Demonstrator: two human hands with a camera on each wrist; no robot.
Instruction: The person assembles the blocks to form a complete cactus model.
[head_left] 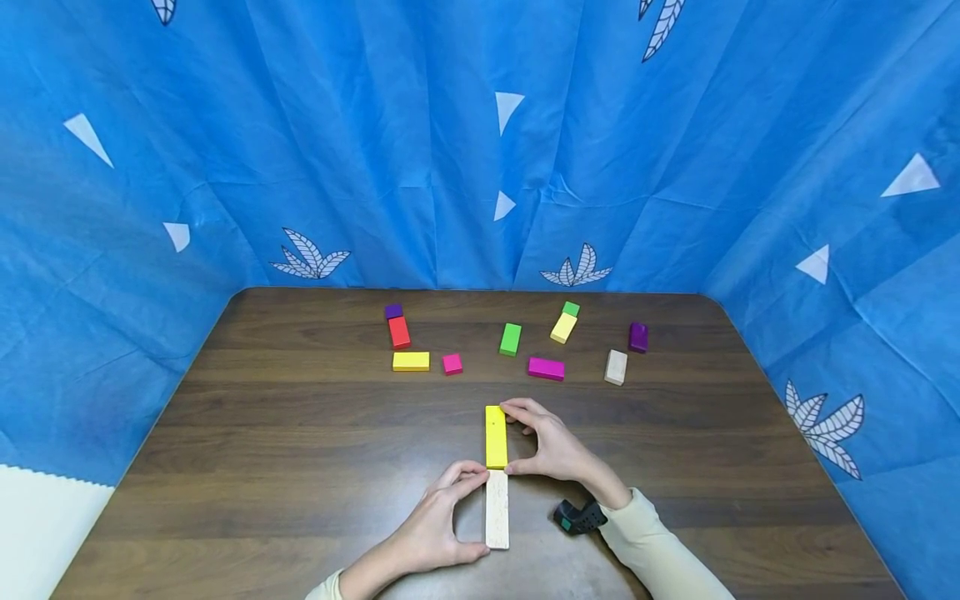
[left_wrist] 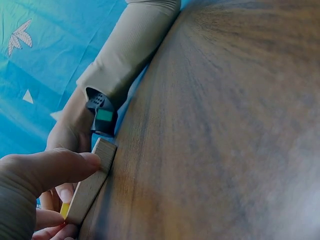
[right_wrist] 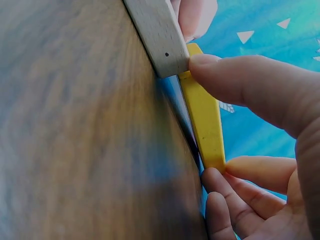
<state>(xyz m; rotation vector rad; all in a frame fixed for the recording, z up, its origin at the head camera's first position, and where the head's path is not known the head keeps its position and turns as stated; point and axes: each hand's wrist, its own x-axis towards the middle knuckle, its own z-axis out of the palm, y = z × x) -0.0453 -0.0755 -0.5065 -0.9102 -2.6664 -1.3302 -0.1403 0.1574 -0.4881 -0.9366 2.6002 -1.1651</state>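
A long yellow block point(head_left: 496, 437) and a long pale wooden block point(head_left: 497, 510) lie end to end in a line on the table. My left hand point(head_left: 438, 525) grips the wooden block from the left, thumb at its near end and fingers at its far end. From the right, my right hand point(head_left: 555, 446) spans the yellow block, with the thumb by the joint and the fingertips at the far end. In the right wrist view, the end of the wooden block point(right_wrist: 160, 40) meets the yellow block point(right_wrist: 202, 115) beside my thumb.
Farther back on the table point(head_left: 300, 433) lie several blocks, among them a red one point(head_left: 399, 332), a yellow one point(head_left: 411, 361), a small pink one point(head_left: 452, 364), a green one point(head_left: 510, 339), a magenta one point(head_left: 546, 368) and a white one point(head_left: 616, 367). Blue curtains point(head_left: 465, 150) surround the table.
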